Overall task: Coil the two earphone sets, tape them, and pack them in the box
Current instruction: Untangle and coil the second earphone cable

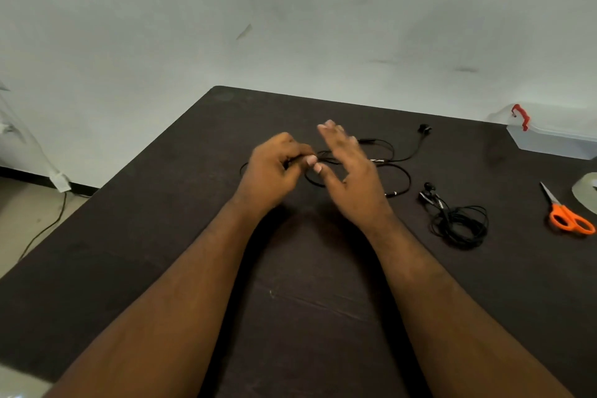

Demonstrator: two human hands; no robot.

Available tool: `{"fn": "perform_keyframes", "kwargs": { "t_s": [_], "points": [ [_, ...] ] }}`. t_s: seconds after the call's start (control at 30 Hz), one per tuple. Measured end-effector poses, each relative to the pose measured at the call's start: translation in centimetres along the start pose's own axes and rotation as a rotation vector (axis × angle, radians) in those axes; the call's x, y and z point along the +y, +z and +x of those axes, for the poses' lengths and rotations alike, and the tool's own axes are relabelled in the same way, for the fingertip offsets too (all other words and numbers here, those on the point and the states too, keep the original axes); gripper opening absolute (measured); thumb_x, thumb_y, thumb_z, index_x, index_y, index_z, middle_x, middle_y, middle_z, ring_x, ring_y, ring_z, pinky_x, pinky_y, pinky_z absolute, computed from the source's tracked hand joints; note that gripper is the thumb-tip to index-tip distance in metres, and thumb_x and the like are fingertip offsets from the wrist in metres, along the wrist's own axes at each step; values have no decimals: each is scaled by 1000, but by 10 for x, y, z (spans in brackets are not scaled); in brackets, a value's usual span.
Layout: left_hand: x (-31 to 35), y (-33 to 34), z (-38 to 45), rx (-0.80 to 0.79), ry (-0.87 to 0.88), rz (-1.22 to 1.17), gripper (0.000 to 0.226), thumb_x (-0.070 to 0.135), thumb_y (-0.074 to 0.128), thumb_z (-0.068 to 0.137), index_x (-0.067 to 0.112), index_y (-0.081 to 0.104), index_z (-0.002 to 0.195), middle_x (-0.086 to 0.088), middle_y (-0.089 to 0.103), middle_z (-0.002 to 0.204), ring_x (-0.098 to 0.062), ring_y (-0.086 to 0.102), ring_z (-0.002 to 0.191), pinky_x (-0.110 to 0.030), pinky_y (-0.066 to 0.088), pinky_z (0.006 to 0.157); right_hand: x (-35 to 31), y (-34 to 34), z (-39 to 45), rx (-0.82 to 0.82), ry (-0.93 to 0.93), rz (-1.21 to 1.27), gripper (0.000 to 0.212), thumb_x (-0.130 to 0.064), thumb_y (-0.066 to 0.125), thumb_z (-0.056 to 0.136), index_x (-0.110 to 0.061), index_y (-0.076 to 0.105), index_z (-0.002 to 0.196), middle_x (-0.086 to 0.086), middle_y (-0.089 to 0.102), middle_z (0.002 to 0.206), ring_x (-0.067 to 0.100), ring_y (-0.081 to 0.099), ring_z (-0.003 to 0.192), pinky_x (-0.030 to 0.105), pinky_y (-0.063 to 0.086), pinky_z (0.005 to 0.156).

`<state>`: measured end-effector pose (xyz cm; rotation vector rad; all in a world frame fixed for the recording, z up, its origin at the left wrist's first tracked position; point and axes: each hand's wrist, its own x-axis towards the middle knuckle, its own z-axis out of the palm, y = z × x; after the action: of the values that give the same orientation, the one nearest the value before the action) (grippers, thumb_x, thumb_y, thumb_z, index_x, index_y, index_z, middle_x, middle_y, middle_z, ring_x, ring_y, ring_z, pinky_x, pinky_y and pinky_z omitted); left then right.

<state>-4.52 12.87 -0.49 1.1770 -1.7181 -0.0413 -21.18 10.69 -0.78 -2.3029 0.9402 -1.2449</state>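
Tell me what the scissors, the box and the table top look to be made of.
Scissors: handles look like glossy orange plastic, blades pale grey metal, by their colour.
Box: translucent whitish plastic, seemingly with a red plastic clasp; the wall shows faintly through it.
Table top: dark, matt, faintly creased surface, perhaps a mat or laminate; the look leaves it open.

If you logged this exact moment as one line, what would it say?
step: coiling first earphone set | left hand: pinching cable | right hand: open | second set: bundled, untaped | box: unpacked
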Motion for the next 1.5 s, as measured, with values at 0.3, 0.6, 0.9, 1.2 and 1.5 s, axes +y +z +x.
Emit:
{"fn": "perform_keyframes", "kwargs": {
  "t_s": [0.3, 0.6, 0.9, 1.2, 1.5],
  "points": [
    [-3, -5, -1, -115, -66, -54, 5, 17, 72, 83, 16, 77, 85, 18, 62, 73, 1, 59, 70, -13, 42, 66, 3, -4, 3, 45, 139, 212, 26, -4, 75, 78, -8, 73, 104, -1, 69, 86, 14, 64, 73, 23, 50, 67],
    [-47, -61, 0, 91, -183, 281, 9, 21, 69, 86, 17, 75, 92, 0, 61, 80, -13, 56, 71, -27, 44, 65, 22, -32, 6, 395, 232, 81, 9, -12, 73, 82, -19, 74, 88, -6, 66, 77, -3, 60, 70, 8, 44, 67],
    [-54, -72, -4, 312, -249, 324, 11, 14, 65, 87, 10, 75, 90, 4, 52, 77, -1, 46, 65, -1, 33, 66, 24, -38, 3, 479, 273, -5, 6, -13, 70, 85, -12, 74, 89, 3, 65, 81, 5, 56, 68, 12, 46, 63],
    [-40, -62, -1, 419, -330, 212, 10, 11, 67, 86, 8, 75, 90, 1, 54, 77, 11, 51, 71, 1, 32, 65, 26, -32, 2, 437, 304, 16, 6, -14, 69, 85, -20, 70, 87, 2, 67, 93, -7, 58, 77, 9, 47, 71],
    [9, -1, -1, -17, -19, 144, 7, 5, 72, 80, 8, 76, 86, -8, 61, 75, -16, 58, 65, -24, 45, 61, 3, -2, 2, -83, 0, -87, 54, -18, 63, 90, -14, 45, 141, 4, 40, 149, 16, 28, 141, 50, 10, 119]
  ]
}}
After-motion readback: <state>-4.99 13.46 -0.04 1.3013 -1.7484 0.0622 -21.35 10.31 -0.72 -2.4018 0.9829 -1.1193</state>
